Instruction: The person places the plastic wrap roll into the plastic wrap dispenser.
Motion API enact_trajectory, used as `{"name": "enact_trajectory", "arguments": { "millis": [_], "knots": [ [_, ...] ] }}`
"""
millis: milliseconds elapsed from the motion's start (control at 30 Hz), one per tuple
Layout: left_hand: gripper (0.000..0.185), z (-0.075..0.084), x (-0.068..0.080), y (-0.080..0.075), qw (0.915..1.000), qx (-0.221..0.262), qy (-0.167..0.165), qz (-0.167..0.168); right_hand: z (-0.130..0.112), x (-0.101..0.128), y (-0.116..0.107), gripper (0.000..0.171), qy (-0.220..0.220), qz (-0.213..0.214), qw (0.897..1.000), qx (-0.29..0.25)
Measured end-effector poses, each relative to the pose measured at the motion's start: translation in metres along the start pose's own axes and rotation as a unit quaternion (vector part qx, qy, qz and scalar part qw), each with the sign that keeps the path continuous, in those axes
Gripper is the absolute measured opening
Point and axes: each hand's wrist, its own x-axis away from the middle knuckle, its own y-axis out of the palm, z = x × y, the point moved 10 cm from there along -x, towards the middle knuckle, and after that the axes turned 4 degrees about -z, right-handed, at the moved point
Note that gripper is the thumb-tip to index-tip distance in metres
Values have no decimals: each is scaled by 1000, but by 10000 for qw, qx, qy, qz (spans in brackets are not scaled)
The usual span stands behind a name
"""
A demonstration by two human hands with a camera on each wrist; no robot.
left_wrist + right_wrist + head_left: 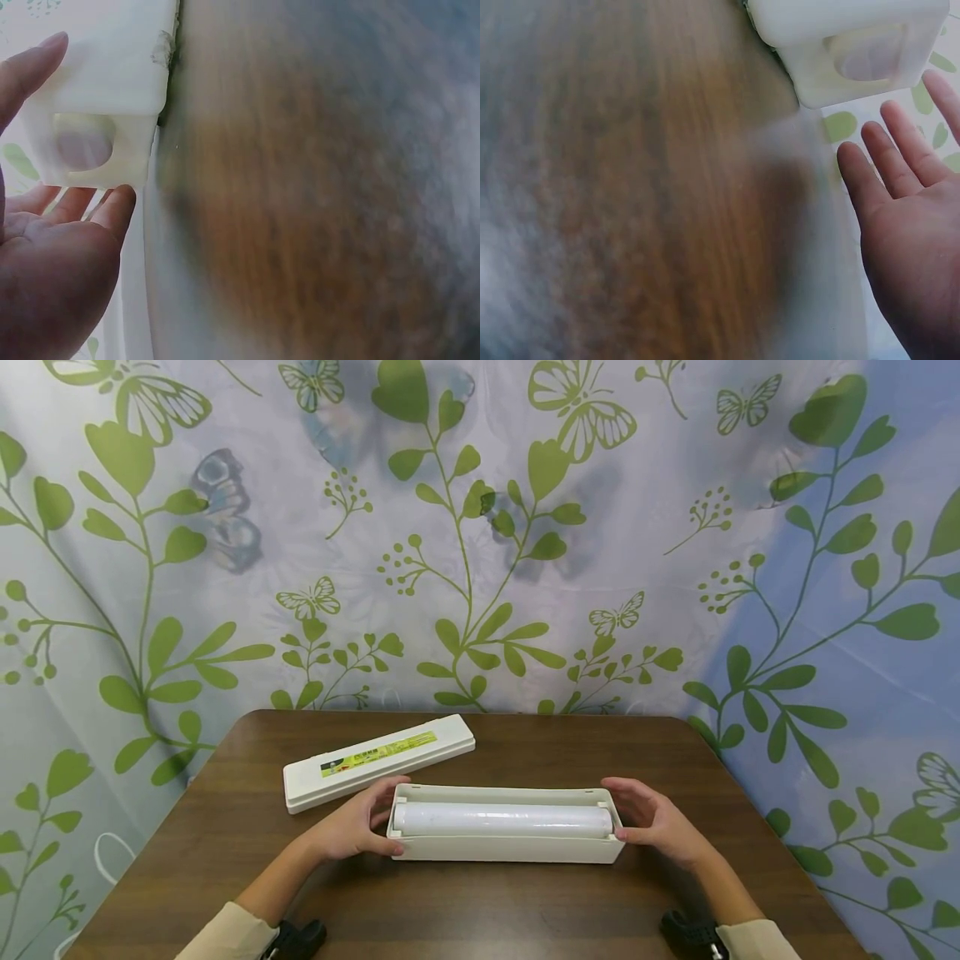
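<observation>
A white plastic-wrap box (506, 850) lies lengthwise on the table without its lid, and a roll of plastic wrap (502, 819) sits inside. My left hand (356, 821) grips the box's left end, thumb on the front and fingers around the back corner. At the opposite end is my right hand (663, 821), its thumb by the front corner and its fingers near the back one. The right wrist view shows those fingers (900, 161) nearly straight. Each end wall has an opening showing the roll's end. Behind and left lies the white lid (378, 762) with a yellow-green label.
The brown wooden table (480, 914) has its far edge against a curtain (480, 568) printed with green leaves and butterflies. A dark strap circles each wrist. A thin white cable (105, 860) hangs beyond the table's left side.
</observation>
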Motion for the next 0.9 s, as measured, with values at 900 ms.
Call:
{"name": "enact_trajectory", "arguments": {
  "millis": [900],
  "knots": [
    [107, 2, 23, -11, 9995, 59, 128, 272, 12, -2, 12, 99, 502, -407, 9979, -21]
  ]
}}
